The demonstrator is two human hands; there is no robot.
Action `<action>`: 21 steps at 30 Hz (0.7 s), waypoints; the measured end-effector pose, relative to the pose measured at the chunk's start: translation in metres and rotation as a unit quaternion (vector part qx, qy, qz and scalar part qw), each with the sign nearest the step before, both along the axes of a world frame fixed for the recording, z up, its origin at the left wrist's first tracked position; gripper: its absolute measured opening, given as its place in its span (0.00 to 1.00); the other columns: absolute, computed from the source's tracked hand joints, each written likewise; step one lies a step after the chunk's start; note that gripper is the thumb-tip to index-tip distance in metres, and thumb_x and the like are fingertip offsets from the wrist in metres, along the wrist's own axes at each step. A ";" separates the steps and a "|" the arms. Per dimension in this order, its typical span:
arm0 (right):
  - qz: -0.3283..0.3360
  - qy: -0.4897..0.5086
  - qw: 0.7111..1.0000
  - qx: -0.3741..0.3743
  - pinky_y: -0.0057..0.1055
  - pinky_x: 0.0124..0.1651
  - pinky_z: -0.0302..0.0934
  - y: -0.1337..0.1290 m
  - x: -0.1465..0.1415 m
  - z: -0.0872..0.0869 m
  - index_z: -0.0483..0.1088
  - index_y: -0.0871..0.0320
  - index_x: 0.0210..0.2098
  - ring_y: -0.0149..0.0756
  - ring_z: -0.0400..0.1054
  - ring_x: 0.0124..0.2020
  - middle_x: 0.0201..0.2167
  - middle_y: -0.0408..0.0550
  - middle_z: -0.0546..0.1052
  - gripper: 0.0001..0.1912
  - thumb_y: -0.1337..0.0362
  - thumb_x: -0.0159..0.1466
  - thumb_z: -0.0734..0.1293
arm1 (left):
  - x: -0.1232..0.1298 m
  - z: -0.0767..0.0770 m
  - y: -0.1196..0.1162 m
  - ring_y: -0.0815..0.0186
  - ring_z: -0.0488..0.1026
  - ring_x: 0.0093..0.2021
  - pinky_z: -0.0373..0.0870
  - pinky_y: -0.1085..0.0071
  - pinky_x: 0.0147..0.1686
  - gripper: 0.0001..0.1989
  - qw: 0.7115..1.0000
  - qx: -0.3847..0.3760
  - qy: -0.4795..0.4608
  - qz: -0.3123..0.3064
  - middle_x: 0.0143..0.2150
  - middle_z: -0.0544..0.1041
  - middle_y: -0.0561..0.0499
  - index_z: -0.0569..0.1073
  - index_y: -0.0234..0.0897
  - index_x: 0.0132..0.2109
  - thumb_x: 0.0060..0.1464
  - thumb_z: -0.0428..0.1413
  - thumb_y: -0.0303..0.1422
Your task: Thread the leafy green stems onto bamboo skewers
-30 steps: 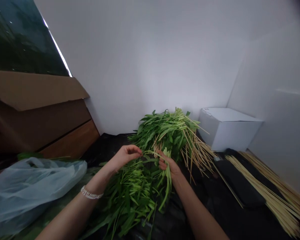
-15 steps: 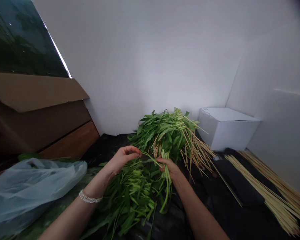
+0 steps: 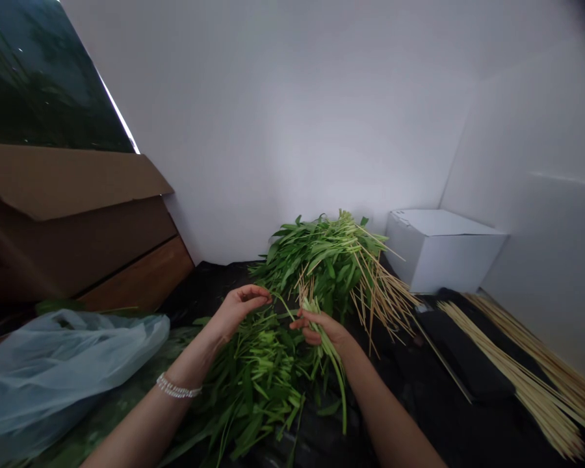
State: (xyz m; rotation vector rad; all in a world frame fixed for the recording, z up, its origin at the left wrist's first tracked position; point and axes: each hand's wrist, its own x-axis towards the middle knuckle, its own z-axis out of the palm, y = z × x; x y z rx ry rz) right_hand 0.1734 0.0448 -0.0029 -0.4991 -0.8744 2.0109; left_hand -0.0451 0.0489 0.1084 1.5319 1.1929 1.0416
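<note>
My right hand (image 3: pixel 327 330) is closed around a small bunch of green stems (image 3: pixel 340 383), which look like water spinach. My left hand (image 3: pixel 236 315), with a beaded bracelet at the wrist, pinches the end of a single thin stem (image 3: pixel 285 305). That stem runs across to the fingers of my right hand. Below both hands lies a heap of cut leafy greens (image 3: pixel 268 377). Just beyond them rests a larger pile of greens in bunches (image 3: pixel 316 247), with thin pale sticks (image 3: pixel 383 292) poking out toward the right.
A translucent plastic bag (image 3: pixel 68 377) lies at the left, before an open cardboard box (image 3: pixel 73 227). White box (image 3: pixel 448 253) stands at the back right. More long thin sticks (image 3: pixel 521 377) lie at the right beside a flat black object (image 3: pixel 468 357). Black sheeting (image 3: pixel 400 403) covers the surface.
My right hand has turned, so the bunch now tilts, its lower ends swung to the right. The left hand has barely moved and keeps its pinch on the thin stem.
</note>
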 end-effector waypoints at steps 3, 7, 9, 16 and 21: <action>-0.030 -0.030 0.999 0.001 0.21 0.14 0.41 0.005 -0.004 -0.005 0.66 0.60 0.25 0.19 0.50 0.11 0.13 0.36 0.66 0.17 0.57 0.50 0.76 | 0.001 0.001 -0.001 0.58 0.77 0.42 0.71 0.64 0.46 0.17 1.000 0.003 0.006 0.001 0.37 0.82 0.47 0.76 0.37 0.35 0.40 0.65 0.43; -0.079 -0.017 0.995 -0.050 0.19 0.14 0.41 0.009 -0.004 -0.010 0.68 0.60 0.32 0.19 0.51 0.11 0.13 0.32 0.64 0.21 0.61 0.44 0.78 | 0.003 0.003 -0.002 0.58 0.77 0.41 0.71 0.64 0.46 0.17 1.000 0.001 0.001 -0.003 0.36 0.82 0.47 0.76 0.37 0.35 0.40 0.66 0.42; -0.080 -0.018 0.994 -0.068 0.19 0.14 0.41 0.010 -0.003 -0.010 0.70 0.60 0.37 0.19 0.51 0.12 0.14 0.31 0.64 0.23 0.63 0.44 0.78 | 0.005 0.004 -0.004 0.59 0.77 0.40 0.70 0.65 0.46 0.16 1.000 -0.001 -0.010 -0.008 0.36 0.81 0.48 0.77 0.37 0.35 0.40 0.66 0.41; -0.062 -0.105 0.992 -0.015 0.21 0.15 0.42 0.006 -0.005 -0.008 0.66 0.60 0.22 0.21 0.52 0.11 0.10 0.33 0.62 0.14 0.62 0.47 0.75 | 0.006 0.010 -0.005 0.60 0.76 0.40 0.70 0.65 0.46 0.14 1.000 0.007 -0.001 -0.017 0.35 0.81 0.49 0.76 0.37 0.34 0.41 0.65 0.40; -0.081 -0.120 0.989 -0.022 0.21 0.15 0.44 0.006 -0.007 -0.008 0.63 0.59 0.18 0.21 0.52 0.11 0.09 0.34 0.60 0.17 0.59 0.47 0.75 | 0.006 0.004 -0.008 0.57 0.73 0.47 0.67 0.62 0.49 0.14 0.959 0.205 0.148 0.129 0.45 0.78 0.45 0.77 0.39 0.44 0.53 0.56 0.40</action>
